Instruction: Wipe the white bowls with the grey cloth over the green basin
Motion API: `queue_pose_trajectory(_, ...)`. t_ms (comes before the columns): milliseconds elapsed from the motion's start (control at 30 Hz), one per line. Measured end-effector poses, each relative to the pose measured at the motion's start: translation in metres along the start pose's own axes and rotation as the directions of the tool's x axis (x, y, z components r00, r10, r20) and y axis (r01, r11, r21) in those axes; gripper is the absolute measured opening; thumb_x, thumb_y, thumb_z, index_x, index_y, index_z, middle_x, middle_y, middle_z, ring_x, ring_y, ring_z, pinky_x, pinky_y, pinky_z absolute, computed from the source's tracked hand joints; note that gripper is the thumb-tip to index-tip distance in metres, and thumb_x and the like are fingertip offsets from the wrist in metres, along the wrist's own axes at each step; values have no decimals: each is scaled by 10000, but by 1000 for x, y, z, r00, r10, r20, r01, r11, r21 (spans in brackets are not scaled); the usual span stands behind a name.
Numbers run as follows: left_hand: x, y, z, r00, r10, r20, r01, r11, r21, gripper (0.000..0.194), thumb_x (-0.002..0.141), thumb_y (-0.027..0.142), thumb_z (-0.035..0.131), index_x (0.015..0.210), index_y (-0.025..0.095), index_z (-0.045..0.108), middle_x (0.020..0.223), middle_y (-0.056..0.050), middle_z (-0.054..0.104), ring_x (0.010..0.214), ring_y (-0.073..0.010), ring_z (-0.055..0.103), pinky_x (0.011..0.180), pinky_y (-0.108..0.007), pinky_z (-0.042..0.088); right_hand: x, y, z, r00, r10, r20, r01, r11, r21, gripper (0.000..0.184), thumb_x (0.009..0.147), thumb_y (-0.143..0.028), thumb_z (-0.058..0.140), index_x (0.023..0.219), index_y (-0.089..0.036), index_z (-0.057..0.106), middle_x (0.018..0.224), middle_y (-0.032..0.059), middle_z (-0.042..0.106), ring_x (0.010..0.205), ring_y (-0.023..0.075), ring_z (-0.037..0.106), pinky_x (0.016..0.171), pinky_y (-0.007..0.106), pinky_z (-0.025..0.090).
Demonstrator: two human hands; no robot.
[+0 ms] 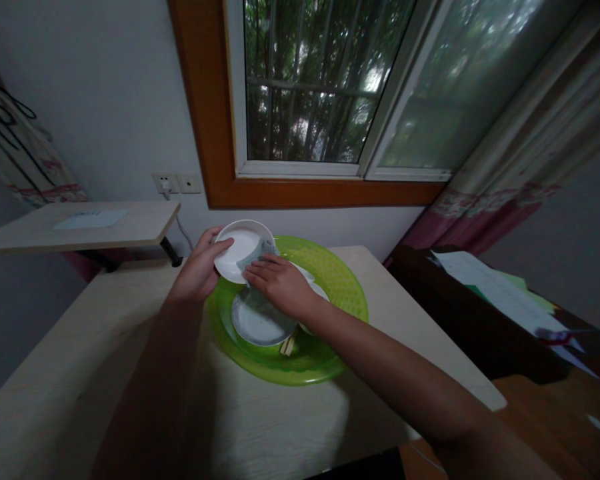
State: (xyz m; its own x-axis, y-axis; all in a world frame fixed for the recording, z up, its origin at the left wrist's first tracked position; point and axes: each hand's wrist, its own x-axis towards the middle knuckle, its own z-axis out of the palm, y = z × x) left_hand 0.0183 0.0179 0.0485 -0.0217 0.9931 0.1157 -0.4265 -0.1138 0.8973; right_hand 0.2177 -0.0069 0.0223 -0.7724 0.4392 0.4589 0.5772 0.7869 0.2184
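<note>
My left hand grips the left rim of a white bowl, thumb on the inside, and holds it tilted above a green plastic basin. A grey-green cloth lies under the fingers of my right hand, pressed against the bowl's right inner side. Below, in the basin, rests a white plate or shallow dish. Another white dish is partly hidden behind my right hand. Several light wooden chopsticks show their ends beside the plate.
The basin stands on a pale wooden table. A raised shelf with a paper on it is at the left, near a wall socket. Papers and red-handled scissors lie on a dark surface at the right. A window is ahead.
</note>
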Motion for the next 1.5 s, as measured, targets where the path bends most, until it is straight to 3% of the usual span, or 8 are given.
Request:
queue_pose_trajectory(267, -4, 13, -11, 999, -49, 7, 47, 988, 146, 376, 723, 293, 847, 1044, 162, 700, 924, -62, 715, 750, -166, 639, 621, -232, 471, 0, 2, 3, 999, -41, 4, 41, 998, -50, 229, 1061, -160, 565, 1151, -140, 774, 1207, 113, 794, 1208, 231, 703, 1226, 459, 422)
queue_pose_trajectory(400, -3, 7, -5, 1000, 1, 11, -2, 992, 125, 403, 741, 357, 865, 1046, 162, 688, 929, -60, 709, 772, -167, 646, 652, -241, 488, 0, 2, 6, 999, -30, 18, 31, 996, -80, 224, 1055, -159, 572, 1158, -121, 767, 1244, 133, 779, 1201, 240, 710, 1216, 457, 434)
queue_pose_trajectory(700, 0, -15, 14, 997, 15, -81, -19, 999, -46, 443, 797, 470, 832, 1059, 201, 598, 880, -25, 664, 824, -198, 671, 722, -296, 526, 1, -5, 3, 999, 46, 20, -47, 998, 48, 271, 1039, -136, 601, 1291, -110, 697, 1264, 176, 760, 1144, 254, 730, 1049, 430, 550)
queue_pose_trajectory(900, 0, -11, 7, 999, -35, -10, 35, 999, -34, 387, 789, 342, 830, 1065, 198, 600, 902, -31, 680, 810, -185, 672, 684, -264, 513, 0, -3, 4, 1000, -2, 24, 1, 1000, 25, 256, 1051, -148, 584, 1276, -125, 703, 1273, 157, 762, 1130, 242, 736, 1072, 431, 530)
queue_pose_trajectory(1067, -1, 5, -7, 998, -55, -35, 56, 998, 37, 353, 752, 255, 814, 1034, 203, 608, 888, -32, 678, 767, -174, 652, 652, -247, 501, -1, 1, 3, 999, -50, 15, 51, 999, -17, 211, 1068, -182, 564, 1177, -148, 741, 1200, 121, 791, 1121, 220, 735, 1152, 453, 478)
queue_pose_trajectory(1267, -5, 16, -16, 997, -81, 12, 78, 981, 179, 424, 736, 293, 831, 1118, 176, 689, 940, -67, 707, 742, -173, 639, 591, -229, 461, -1, 1, 2, 994, -104, 22, 105, 989, -105, 214, 1073, -192, 558, 1096, -171, 770, 1121, 70, 812, 1141, 218, 721, 1234, 463, 408)
queue_pose_trajectory(1500, -1, 7, -11, 999, -34, 31, 28, 985, 172, 381, 758, 344, 840, 1061, 162, 699, 907, -47, 714, 737, -150, 643, 615, -215, 480, -2, 4, 8, 997, -71, 16, 72, 992, -102, 167, 1038, -173, 614, 1071, -134, 773, 1159, 111, 800, 1141, 236, 728, 1255, 457, 384)
